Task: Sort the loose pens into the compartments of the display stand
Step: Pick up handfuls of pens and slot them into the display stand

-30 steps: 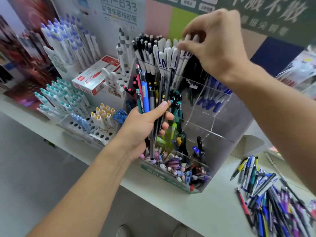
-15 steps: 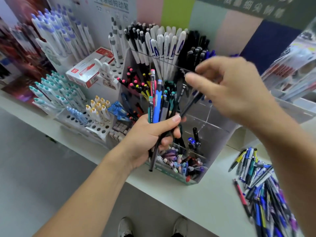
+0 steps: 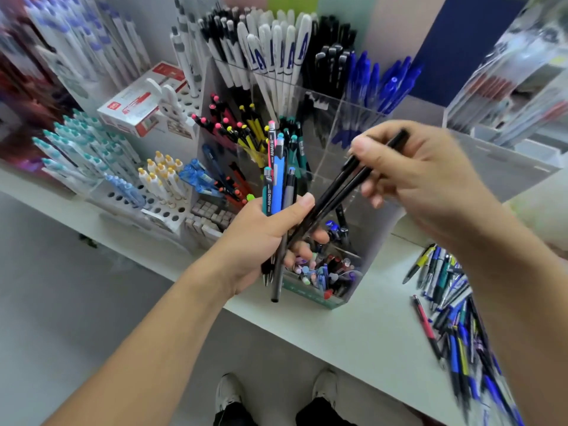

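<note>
**Both hands on pens in front of the display stand**

While the far left of the bench (image 3: 215, 305) carries white racks of teal-capped pens (image 3: 80, 146) and yellow-capped pens (image 3: 163, 173), a red and white box (image 3: 144, 109) lies behind them against the wall. Right of these, the left hand (image 3: 264, 238) is curled round a bundle of pens (image 3: 278, 192), held upright with their clip ends pointing up; a blue one and a grey one show plainly among them, and the tips stick out below the fist. Just behind this hand stands the clear display stand (image 3: 365, 265), its far compartments filled with white pens (image 3: 276, 53), black pens (image 3: 332, 56) and blue pens (image 3: 378, 84), its middle ones with pink-topped and yellow ones, its nearest one with mixed pens lying low. Right of centre, the right hand (image 3: 412, 173) pinches black pens (image 3: 347, 182) between thumb and fingers; they slant down to the left, their lower ends reaching into the left hand's bundle. How many it holds is too blurred to tell. On the near right of the bench lies the loose pile of pens (image 3: 455, 305), well apart from the stand.
</note>
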